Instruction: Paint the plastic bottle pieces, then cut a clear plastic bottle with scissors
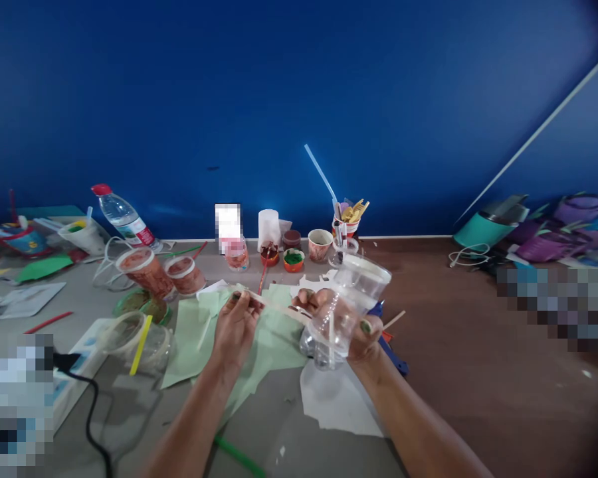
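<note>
My right hand [359, 328] grips a clear plastic cup [346, 305] held tilted, its mouth toward the upper right. My left hand [235, 325] pinches one end of a thin pale stick [274, 304] that runs across to the right hand and the cup. Both hands hover over pale green paper sheets [274, 338] on the grey surface. A white paper piece [336, 401] lies just below the cup.
Small paint pots and paper cups [294, 259] stand along the blue wall, one holding brushes [346, 222]. At left are a water bottle [122, 216], clear cups with brown contents [147, 269], a clear lidded cup with a yellow straw [142, 335] and a black cable [92, 411]. Purple and teal items [543, 232] lie right.
</note>
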The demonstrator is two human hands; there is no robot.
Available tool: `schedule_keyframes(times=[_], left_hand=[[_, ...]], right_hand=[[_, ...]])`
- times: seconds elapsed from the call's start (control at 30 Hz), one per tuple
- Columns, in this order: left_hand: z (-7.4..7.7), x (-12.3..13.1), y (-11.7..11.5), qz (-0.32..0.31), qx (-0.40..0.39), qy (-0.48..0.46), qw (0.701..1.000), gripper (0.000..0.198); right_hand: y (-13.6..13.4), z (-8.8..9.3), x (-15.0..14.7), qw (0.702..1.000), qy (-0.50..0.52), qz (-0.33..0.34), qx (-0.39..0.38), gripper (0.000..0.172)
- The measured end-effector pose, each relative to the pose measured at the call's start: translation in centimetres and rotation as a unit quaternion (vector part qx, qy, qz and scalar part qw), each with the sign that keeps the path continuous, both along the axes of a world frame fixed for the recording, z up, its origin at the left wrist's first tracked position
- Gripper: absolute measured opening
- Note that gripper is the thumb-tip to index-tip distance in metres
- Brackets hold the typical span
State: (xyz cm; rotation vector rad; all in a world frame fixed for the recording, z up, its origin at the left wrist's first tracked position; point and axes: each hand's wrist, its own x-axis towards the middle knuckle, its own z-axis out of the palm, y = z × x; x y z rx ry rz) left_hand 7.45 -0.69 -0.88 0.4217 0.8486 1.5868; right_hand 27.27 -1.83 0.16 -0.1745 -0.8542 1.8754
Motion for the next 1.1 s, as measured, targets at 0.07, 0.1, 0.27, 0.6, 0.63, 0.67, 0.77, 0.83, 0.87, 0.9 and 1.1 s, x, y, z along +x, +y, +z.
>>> schedule_keyframes(times=[0.07,0.1,0.27,0.6,0.63,0.67,0.77,0.83,0.87,0.9,1.1], left_hand=[[0.2,-0.2,0.0,0.004,0.004,-0.006,1.000,0.029],[0.2,-0.3,0.1,0.009,0.011,-0.011,1.000,0.029],[0.8,-0.9,-0.1,0.037,0.050,-0.060,0.996,0.026],[1.0,-0.7,-0.7,-0.072,0.036,-0.074,0.994,0.037],[0.9,-0.6,-0.7,-0.080,0.026,-0.057,0.995,0.041],[0.8,-0.5,-0.7,-0.080,0.016,-0.032,0.996,0.041],[0.2,0.2,-0.7,-0.055,-0.005,0.081,0.995,0.034],[0.0,0.6,-0.7,-0.061,-0.003,0.134,0.989,0.032],[-0.1,0.7,-0.8,-0.073,-0.001,0.148,0.986,0.031],[-0.2,0.8,-0.9,-0.092,0.000,0.155,0.984,0.030],[0.0,1.4,-2.2,-0.413,0.015,0.182,0.892,0.037]], right_hand=[[0.3,0.2,0.1,1.000,0.012,-0.006,-0.010,0.055],[0.4,0.1,0.1,1.000,0.021,-0.007,-0.016,0.055],[1.2,-1.0,0.2,0.995,0.020,-0.057,-0.083,0.042],[1.0,-1.0,0.2,0.989,0.047,-0.086,-0.114,0.052],[1.0,-0.8,0.2,0.989,0.047,-0.082,-0.112,0.053],[1.0,-0.7,0.2,0.990,0.047,-0.077,-0.110,0.054],[0.8,-0.3,0.0,0.992,0.054,-0.060,-0.098,0.056],[0.6,-0.2,-0.2,0.992,0.064,-0.055,-0.097,0.056],[0.6,-0.1,-0.3,0.991,0.072,-0.056,-0.100,0.055],[0.6,-0.1,-0.3,0.990,0.083,-0.058,-0.103,0.055],[0.6,-0.2,-0.3,0.988,0.102,-0.042,-0.104,0.053]])
